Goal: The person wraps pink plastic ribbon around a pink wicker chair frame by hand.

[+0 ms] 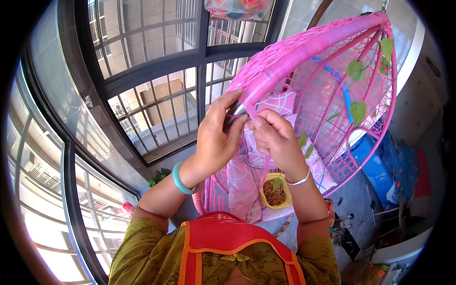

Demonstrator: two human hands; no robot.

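A pink woven hanging chair (351, 85) fills the centre and right, its thick upper tube (299, 57) wrapped in pink band. My left hand (218, 133) is closed round the lower part of this tube, where a dark, shiny stretch (235, 113) shows. My right hand (278, 137) pinches a pink strip (251, 109) beside it, with a length of strip hanging below the fingers. Pink patterned cushions (242, 190) lie in the seat under my hands, with a yellow basket (280, 202) of small brown bits on them.
Barred windows (156, 114) curve round the left and back. A plant (159, 175) sits low by the left sill. Vines with green leaves (357, 114) hang on the chair. Blue bundled things (377, 175) and clutter lie on the floor at right; a plastic bag (237, 9) is at the top.
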